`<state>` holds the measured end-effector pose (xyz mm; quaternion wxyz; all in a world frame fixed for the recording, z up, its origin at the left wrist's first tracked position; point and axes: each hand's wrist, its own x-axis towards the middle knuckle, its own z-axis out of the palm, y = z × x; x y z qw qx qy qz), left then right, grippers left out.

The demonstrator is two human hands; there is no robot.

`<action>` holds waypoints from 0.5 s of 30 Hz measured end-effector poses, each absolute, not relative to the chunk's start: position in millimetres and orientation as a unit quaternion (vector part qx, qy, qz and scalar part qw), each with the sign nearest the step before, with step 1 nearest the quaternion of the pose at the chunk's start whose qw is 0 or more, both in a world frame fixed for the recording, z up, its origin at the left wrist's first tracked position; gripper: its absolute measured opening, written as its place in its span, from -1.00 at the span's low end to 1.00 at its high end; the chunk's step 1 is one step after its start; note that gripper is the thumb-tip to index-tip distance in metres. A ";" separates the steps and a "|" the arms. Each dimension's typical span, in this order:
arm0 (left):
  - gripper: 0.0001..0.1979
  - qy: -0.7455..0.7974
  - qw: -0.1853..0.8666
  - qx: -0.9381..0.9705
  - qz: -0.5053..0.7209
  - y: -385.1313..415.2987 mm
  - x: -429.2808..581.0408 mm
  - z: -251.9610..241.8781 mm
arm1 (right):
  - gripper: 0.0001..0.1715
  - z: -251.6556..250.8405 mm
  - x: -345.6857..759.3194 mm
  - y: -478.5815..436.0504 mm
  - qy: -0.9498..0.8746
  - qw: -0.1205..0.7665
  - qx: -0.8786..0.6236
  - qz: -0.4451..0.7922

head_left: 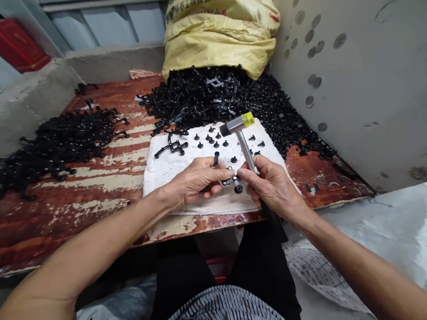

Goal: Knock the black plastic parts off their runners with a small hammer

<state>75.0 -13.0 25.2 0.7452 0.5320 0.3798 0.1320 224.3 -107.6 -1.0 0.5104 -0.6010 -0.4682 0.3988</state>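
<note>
Over the white cloth, my left hand pinches a small black jointed linkage between thumb and fingers. My right hand is closed around a mallet, whose metal head has one black face and one yellow face. The head points up and its black grip hangs below my palm. My right thumb and fingertip meet the linkage's right side. Several small black pegs stand on the cloth beyond my hands. A black linkage of crossed arms lies at the cloth's upper left.
A yellow woven sack spills a heap of black parts behind the cloth. Another pile of black linkages lies at left on the worn red tabletop. A stained panel stands at right. A red box sits at back left.
</note>
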 end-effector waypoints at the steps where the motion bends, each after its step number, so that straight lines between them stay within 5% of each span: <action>1: -0.84 0.383 0.741 0.532 0.144 -10.4 77.0 25.9 | -0.68 -1.3 225.9 -109.7 -0.472 0.506 -0.613 0.381; 15: -0.81 0.488 0.711 0.486 0.141 25.8 103.0 19.0 | -0.68 -22.0 246.2 -148.3 -0.420 0.504 -0.660 0.366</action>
